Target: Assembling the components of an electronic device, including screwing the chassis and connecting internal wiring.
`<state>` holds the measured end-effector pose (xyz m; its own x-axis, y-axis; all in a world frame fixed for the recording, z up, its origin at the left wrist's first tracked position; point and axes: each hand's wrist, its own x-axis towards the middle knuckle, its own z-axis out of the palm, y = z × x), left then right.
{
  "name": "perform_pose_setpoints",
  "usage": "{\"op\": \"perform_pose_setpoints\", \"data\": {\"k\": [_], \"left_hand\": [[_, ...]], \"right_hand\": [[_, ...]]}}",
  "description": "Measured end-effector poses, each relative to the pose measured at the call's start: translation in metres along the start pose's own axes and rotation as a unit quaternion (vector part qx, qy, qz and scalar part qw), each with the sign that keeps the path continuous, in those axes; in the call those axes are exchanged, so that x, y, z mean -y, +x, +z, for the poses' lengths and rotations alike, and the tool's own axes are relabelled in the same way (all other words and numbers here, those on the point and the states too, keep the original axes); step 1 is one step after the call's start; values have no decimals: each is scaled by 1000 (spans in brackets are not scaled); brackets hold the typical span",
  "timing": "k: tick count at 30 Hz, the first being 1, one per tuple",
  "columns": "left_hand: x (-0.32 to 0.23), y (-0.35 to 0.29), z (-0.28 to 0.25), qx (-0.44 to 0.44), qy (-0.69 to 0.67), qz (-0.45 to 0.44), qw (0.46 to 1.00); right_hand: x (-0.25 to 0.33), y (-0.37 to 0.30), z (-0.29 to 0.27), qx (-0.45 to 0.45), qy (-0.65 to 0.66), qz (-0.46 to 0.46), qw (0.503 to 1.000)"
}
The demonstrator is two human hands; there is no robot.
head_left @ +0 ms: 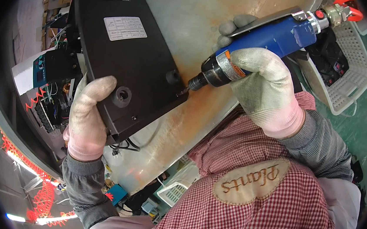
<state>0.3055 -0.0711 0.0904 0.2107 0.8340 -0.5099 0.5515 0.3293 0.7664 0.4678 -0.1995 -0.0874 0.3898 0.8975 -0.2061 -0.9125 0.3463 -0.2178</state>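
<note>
A black appliance housing (140,60) with round rubber feet and a pale label (125,28) stands tilted on the metal bench. My left hand (89,117), in a white glove, grips its lower left edge, with the thumb beside one rubber foot (122,96). In my gloved right hand (266,89) is a blue pneumatic screwdriver (264,38), fingers wrapped round its body. The driver's tip (190,87) meets the housing near its lower right corner. Whether a screw sits under the tip is too small to tell.
Under the housing lies the worn metal bench (178,127). A white plastic basket (348,81) holding black parts stands at the right, and another basket (181,186) below the bench edge. Left of the housing are a circuit board (41,70) and wiring. Red coiled hoses (43,198) hang at the lower left.
</note>
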Motion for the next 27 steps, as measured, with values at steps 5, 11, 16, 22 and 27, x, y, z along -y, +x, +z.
{"op": "perform_pose_setpoints", "data": {"k": [5,11,16,22,27], "left_hand": [[1,1,-6,58,10,45,997],[0,-5,-64,7,51,215,975],[160,-26,-152,-137,-61,294,944],[205,-5,-125,-48,-152,196,967],[198,23,-128,123,-253,205,937]], "right_hand": [[-4,2,-4,37,-1,7,999],[25,-9,-14,48,-42,-20,998],[49,-24,-6,73,-77,14,994],[43,-4,50,159,-271,48,948],[24,25,91,256,-368,162,879]]}}
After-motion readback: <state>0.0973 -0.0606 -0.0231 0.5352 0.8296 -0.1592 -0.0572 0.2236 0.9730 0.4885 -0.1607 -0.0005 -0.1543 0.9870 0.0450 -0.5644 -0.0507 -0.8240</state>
